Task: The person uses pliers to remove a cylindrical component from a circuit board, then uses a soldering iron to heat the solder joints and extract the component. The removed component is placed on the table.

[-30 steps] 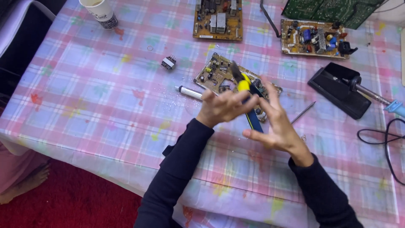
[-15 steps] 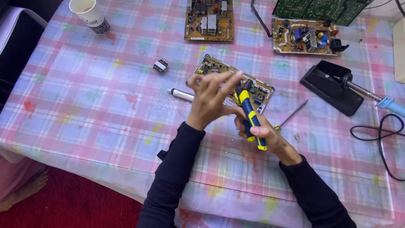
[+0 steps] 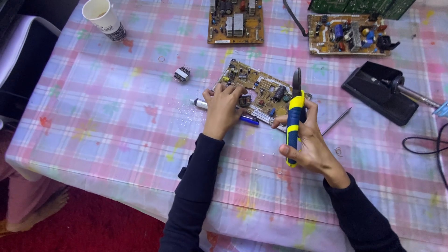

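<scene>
We see a tan circuit board [image 3: 261,95], crowded with small parts, lying on the table [image 3: 116,135] under a pastel checked cloth. Our left hand [image 3: 223,108] presses spread fingers on the board's near-left edge; our right hand [image 3: 308,140] grips yellow-and-blue pliers [image 3: 294,122] upright just right of it. Red floor lies below.

Single head camera, looking steeply down onto table [image 3: 116,121], near, from person's edge.

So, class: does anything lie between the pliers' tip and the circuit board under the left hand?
Nothing visible does: the pliers in the right hand point at the circuit board, clear of the left hand.
</scene>
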